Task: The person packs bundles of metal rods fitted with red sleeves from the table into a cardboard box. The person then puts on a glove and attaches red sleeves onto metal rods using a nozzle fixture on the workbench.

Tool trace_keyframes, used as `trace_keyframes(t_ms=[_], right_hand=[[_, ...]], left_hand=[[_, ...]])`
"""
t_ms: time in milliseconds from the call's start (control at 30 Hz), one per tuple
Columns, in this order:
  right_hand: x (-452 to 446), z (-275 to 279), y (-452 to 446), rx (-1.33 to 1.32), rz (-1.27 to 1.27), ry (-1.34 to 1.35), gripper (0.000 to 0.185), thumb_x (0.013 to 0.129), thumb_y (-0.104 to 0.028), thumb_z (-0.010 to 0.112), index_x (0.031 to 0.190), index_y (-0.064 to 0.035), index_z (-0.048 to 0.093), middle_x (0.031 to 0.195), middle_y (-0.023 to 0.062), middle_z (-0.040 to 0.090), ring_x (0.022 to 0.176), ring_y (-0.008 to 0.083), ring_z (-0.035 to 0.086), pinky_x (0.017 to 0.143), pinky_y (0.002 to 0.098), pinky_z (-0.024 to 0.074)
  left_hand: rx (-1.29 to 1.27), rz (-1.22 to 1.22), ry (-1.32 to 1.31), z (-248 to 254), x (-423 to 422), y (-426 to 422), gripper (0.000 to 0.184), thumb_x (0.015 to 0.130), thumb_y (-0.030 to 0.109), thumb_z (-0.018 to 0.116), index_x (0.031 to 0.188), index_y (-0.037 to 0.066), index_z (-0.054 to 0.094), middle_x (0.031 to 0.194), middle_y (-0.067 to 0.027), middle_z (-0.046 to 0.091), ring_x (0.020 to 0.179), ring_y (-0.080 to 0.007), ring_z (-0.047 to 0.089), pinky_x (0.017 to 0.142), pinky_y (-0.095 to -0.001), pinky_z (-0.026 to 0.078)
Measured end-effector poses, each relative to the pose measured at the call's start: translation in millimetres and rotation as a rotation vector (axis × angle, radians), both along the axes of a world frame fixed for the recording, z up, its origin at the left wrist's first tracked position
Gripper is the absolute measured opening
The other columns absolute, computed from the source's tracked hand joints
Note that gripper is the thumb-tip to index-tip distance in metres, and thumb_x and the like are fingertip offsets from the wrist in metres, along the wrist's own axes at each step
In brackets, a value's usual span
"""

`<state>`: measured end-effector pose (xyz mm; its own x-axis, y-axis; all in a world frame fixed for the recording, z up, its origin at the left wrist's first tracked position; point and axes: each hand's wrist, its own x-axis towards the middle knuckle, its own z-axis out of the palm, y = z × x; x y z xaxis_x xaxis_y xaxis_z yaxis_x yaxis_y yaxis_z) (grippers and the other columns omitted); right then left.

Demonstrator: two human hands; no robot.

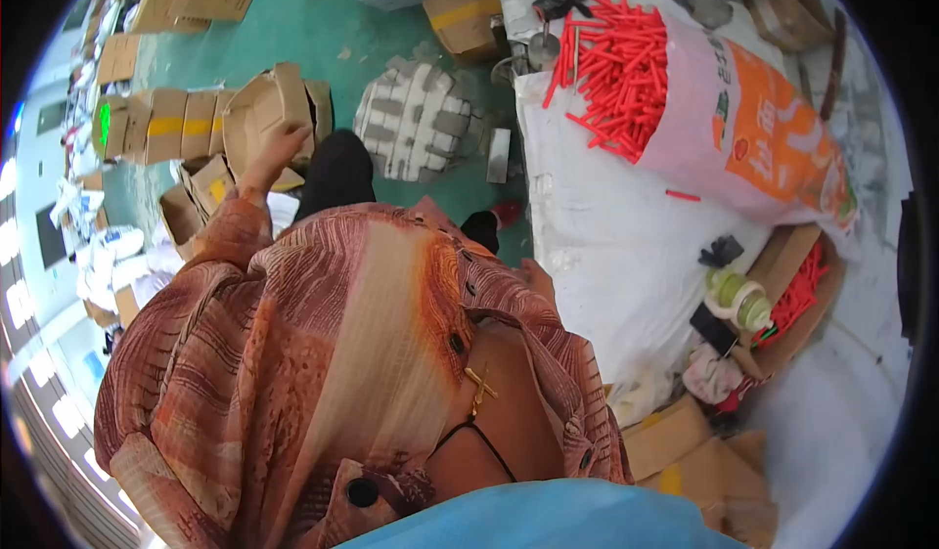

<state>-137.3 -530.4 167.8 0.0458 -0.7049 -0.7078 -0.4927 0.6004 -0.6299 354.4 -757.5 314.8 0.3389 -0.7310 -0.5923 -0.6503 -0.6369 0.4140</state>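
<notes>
My left hand [284, 145] reaches out to the left, its fingers closed at the near edge of an open cardboard box [246, 119]. The inside of that box faces up, and what I can see of it is bare cardboard. More of my right hand [537, 277] is hidden than shown. It hangs low beside the white-covered table [597, 256], past my patterned shirt, and its fingers cannot be made out.
On the table, red sticks [626, 75] spill from a pink-and-orange sack [753, 124]. Another box [812, 300] of red pieces stands nearby, beside a green-lidded bottle [740, 300]. A woven-topped stool [413, 121] stands on the green floor. A row of cartons [166, 126] lies left.
</notes>
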Motion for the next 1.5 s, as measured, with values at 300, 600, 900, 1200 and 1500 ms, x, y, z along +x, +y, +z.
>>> trace_keyframes(t_ms=[300, 600, 900, 1200, 1500], right_hand=[[-14, 42, -133, -0.251, 0.070, 0.178, 0.035, 0.085, -0.026, 0.057, 0.110, -0.0016, 0.059, 0.106, 0.0193, 0.062, 0.090, 0.0323, 0.063, 0.080, 0.0401, 0.0476], [71, 62, -260, -0.148, -0.447, -0.093, 0.032, 0.084, -0.019, 0.061, 0.110, -0.0012, 0.059, 0.106, 0.0185, 0.062, 0.091, 0.0296, 0.064, 0.082, 0.0364, 0.0491], [164, 0, -512, -0.778, -0.518, 0.682, 0.047, 0.075, -0.005, 0.062, 0.119, 0.0005, 0.047, 0.123, 0.0256, 0.048, 0.107, 0.0428, 0.050, 0.092, 0.0470, 0.0404], [118, -41, -528, -0.849, -0.711, 0.670, 0.035, 0.070, 0.006, 0.055, 0.104, -0.0005, 0.056, 0.106, 0.0181, 0.058, 0.100, 0.0355, 0.054, 0.085, 0.0409, 0.0444], [178, 0, -477, -1.027, -0.534, 0.256, 0.042, 0.070, 0.008, 0.051, 0.110, -0.0015, 0.058, 0.111, 0.0177, 0.058, 0.105, 0.0337, 0.056, 0.091, 0.0376, 0.0444]], left_hand=[[0.611, 0.249, 0.098, -13, 20, 127, 0.048, 0.088, 0.041, 0.052, 0.119, 0.005, 0.055, 0.111, -0.0083, 0.060, 0.097, -0.0215, 0.057, 0.082, -0.0367, 0.046], [0.366, -0.183, 0.253, -109, 16, -158, 0.055, 0.086, 0.049, 0.049, 0.121, 0.007, 0.054, 0.113, -0.0091, 0.059, 0.101, -0.0232, 0.055, 0.085, -0.0391, 0.044], [0.658, -0.179, 0.137, -142, 122, -389, 0.062, 0.085, 0.058, 0.047, 0.123, 0.009, 0.052, 0.115, -0.0098, 0.058, 0.106, -0.0250, 0.054, 0.088, -0.0415, 0.041], [-0.015, -0.890, 0.603, -183, -91, -429, 0.040, 0.090, 0.034, 0.057, 0.112, 0.000, 0.060, 0.104, -0.0112, 0.063, 0.097, -0.0203, 0.059, 0.087, -0.0307, 0.045], [0.543, 0.038, 1.540, -165, -229, -404, 0.035, 0.094, 0.034, 0.050, 0.107, 0.003, 0.056, 0.097, -0.0080, 0.063, 0.089, -0.0210, 0.061, 0.084, -0.0340, 0.049]])
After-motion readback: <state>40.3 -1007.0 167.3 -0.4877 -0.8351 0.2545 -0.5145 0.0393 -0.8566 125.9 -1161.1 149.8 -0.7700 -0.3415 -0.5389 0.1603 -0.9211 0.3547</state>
